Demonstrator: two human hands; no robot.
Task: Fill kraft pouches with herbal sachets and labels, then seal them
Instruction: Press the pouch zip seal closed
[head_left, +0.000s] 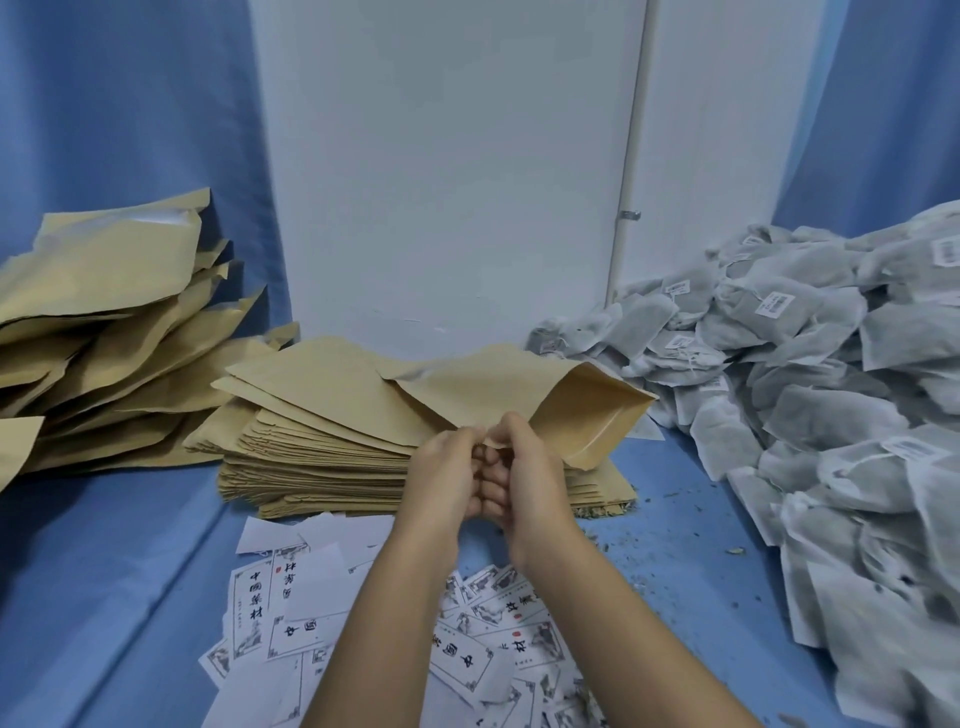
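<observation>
We hold one kraft pouch (519, 395) by its near edge. Our left hand (447, 467) and right hand (530, 467) are side by side and touching. Both pinch that edge between thumb and curled fingers (488, 475). The pouch sticks up and away from the fingers, tipped to the right. Its right end looks a little open, but it is blurry there.

Just under the fingers is a stack of flat pouches (322, 457) on the blue worktop (130, 571). Nearer to us than the fingers lie paper labels (467, 660), under our arms. Right of the fingers is a big heap of sachets (779, 405). Far left of the fingers is a pile of other pouches (104, 322).

Both arms reach forward, close together.
</observation>
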